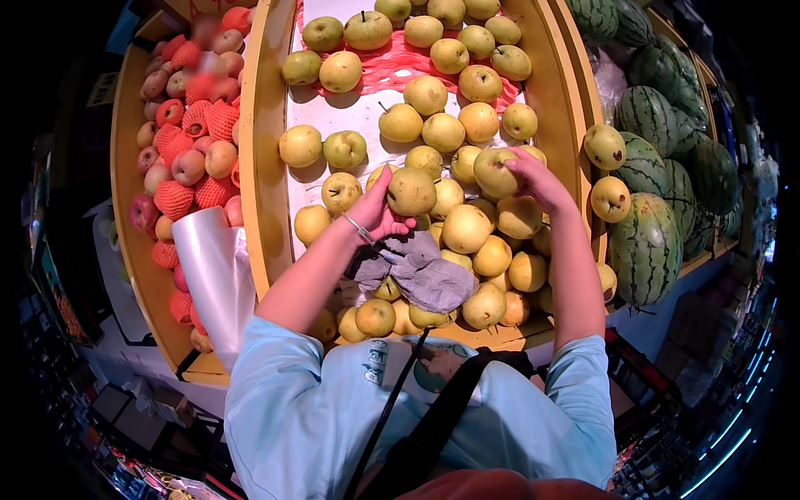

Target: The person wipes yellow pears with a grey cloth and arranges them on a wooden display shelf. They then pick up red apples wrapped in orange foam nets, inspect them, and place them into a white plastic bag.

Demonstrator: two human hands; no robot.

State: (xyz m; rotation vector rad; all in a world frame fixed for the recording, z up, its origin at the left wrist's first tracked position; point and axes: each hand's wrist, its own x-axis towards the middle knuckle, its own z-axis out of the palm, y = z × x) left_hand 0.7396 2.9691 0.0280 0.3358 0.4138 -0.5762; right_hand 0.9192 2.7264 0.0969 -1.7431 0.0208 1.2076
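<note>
My left hand [381,209] holds a yellow-green pear [412,192] against its palm, and a bracelet circles that wrist. Over to the right, my right hand [534,178] has its fingers on top of another round pear [498,172] with a brownish patch. Below my left hand a crumpled grey-purple cloth [431,269] lies over the piled pears. More pears, such as one near the middle of the pile [466,228], surround both hands. They lie in a yellow wooden bin [265,156] lined with white sheeting.
Left of the bin, a second bin holds peach-coloured fruit [187,167], some in red foam nets [173,199]. A roll of plastic bags [212,275] stands at its near end. Watermelons [645,240] fill the right side. Blemished pears [610,199] rest along the right divider.
</note>
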